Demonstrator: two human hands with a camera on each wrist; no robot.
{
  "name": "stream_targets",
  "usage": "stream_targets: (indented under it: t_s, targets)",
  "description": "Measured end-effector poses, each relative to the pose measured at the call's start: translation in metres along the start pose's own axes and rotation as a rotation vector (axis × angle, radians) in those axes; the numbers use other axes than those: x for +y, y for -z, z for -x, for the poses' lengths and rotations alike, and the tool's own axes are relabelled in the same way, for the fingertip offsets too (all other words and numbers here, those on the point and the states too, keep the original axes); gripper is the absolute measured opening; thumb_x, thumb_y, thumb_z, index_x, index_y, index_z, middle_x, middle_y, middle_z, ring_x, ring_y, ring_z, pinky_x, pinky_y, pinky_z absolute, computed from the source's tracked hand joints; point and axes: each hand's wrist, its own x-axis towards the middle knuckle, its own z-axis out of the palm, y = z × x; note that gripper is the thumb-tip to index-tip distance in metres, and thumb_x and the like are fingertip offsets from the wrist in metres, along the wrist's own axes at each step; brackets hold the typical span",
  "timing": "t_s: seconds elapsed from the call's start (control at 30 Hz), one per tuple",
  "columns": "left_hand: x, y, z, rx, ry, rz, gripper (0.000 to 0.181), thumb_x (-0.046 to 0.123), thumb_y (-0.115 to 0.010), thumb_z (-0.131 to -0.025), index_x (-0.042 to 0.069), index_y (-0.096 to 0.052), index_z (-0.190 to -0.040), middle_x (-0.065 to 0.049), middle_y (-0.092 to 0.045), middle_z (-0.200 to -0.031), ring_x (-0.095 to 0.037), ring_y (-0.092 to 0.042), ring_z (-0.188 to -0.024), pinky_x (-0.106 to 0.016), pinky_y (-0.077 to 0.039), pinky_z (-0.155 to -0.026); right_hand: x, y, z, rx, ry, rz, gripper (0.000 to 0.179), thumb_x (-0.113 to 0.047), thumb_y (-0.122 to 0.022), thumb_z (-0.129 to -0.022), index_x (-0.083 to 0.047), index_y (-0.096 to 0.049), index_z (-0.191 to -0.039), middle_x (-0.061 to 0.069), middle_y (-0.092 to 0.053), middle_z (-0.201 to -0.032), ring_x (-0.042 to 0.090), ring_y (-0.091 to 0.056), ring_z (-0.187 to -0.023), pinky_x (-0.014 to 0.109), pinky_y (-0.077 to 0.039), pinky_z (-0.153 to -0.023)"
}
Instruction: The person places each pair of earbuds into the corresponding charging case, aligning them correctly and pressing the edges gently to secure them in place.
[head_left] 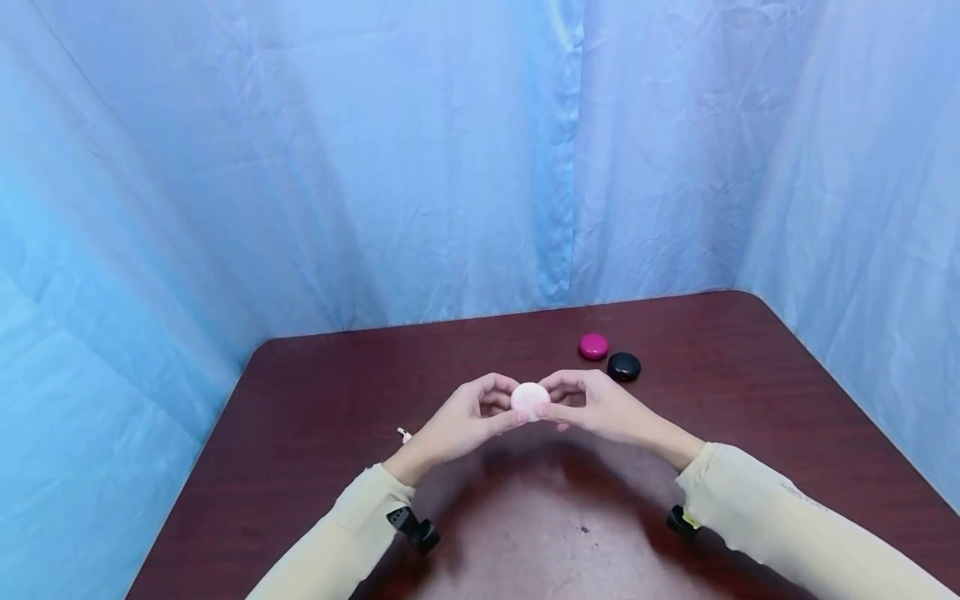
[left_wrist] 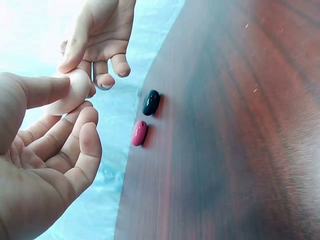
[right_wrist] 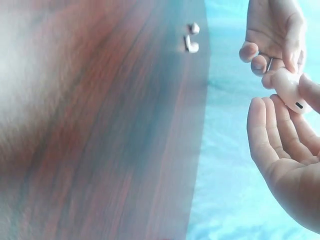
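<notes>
Both hands hold a pale pink, rounded earbud case up above the table, near the middle of the head view. My left hand pinches its left side between thumb and fingers. On the opposite side, the thumb and fingers of my right hand grip it too. A small dark slot shows on the case's edge in the right wrist view. Two white earbuds lie apart from it on the table; in the head view the left wrist partly covers them.
Beyond the right hand, a glossy magenta case and a black case lie side by side on the dark reddish wood table. Light blue curtains hang behind and at both sides.
</notes>
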Motion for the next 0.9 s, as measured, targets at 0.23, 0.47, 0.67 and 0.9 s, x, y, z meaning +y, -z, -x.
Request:
stream_targets:
  t_s: [0.23, 0.47, 0.67, 0.9]
  targets:
    - [0.000, 0.001, 0.014, -0.021, 0.008, 0.003, 0.034, 0.017, -0.076, -0.093, 0.004, -0.062, -0.121, -0.005, -0.070, -0.100, -0.018, -0.067, -0.092, -0.026, -0.054, -0.077, -0.003, -0.009, 0.004, -0.046, -0.015, -0.038, 0.030, -0.019, -0.076, -0.094, -0.004, -0.068, -0.118, 0.008, -0.072, -0.099, 0.046, -0.067, -0.089, 0.048, -0.059, -0.075]
    - [-0.001, 0.004, 0.020, -0.050, 0.018, 0.052, 0.034, 0.014, -0.075, -0.094, 0.001, -0.061, -0.121, -0.007, -0.070, -0.100, -0.024, -0.068, -0.091, -0.031, -0.056, -0.078, -0.003, -0.013, 0.005, -0.066, -0.022, -0.069, 0.028, -0.019, -0.075, -0.094, -0.003, -0.069, -0.117, 0.009, -0.073, -0.098, 0.047, -0.067, -0.090, 0.052, -0.059, -0.075]
    - [-0.002, 0.004, 0.021, -0.069, 0.023, 0.095, 0.034, 0.014, -0.075, -0.093, 0.001, -0.061, -0.122, -0.007, -0.071, -0.099, -0.026, -0.069, -0.090, -0.052, -0.057, -0.084, -0.005, -0.014, 0.007, -0.075, -0.021, -0.085, 0.028, -0.018, -0.075, -0.094, -0.002, -0.069, -0.116, 0.009, -0.073, -0.099, 0.046, -0.067, -0.090, 0.050, -0.059, -0.075]
    - [-0.001, 0.006, 0.022, -0.073, 0.039, 0.130, 0.033, 0.012, -0.075, -0.093, 0.003, -0.061, -0.121, -0.008, -0.071, -0.100, -0.037, -0.068, -0.095, -0.044, -0.058, -0.084, -0.005, -0.015, 0.005, -0.076, -0.008, -0.099, 0.027, -0.017, -0.074, -0.095, -0.002, -0.068, -0.116, 0.009, -0.073, -0.099, 0.045, -0.068, -0.089, 0.047, -0.060, -0.074]
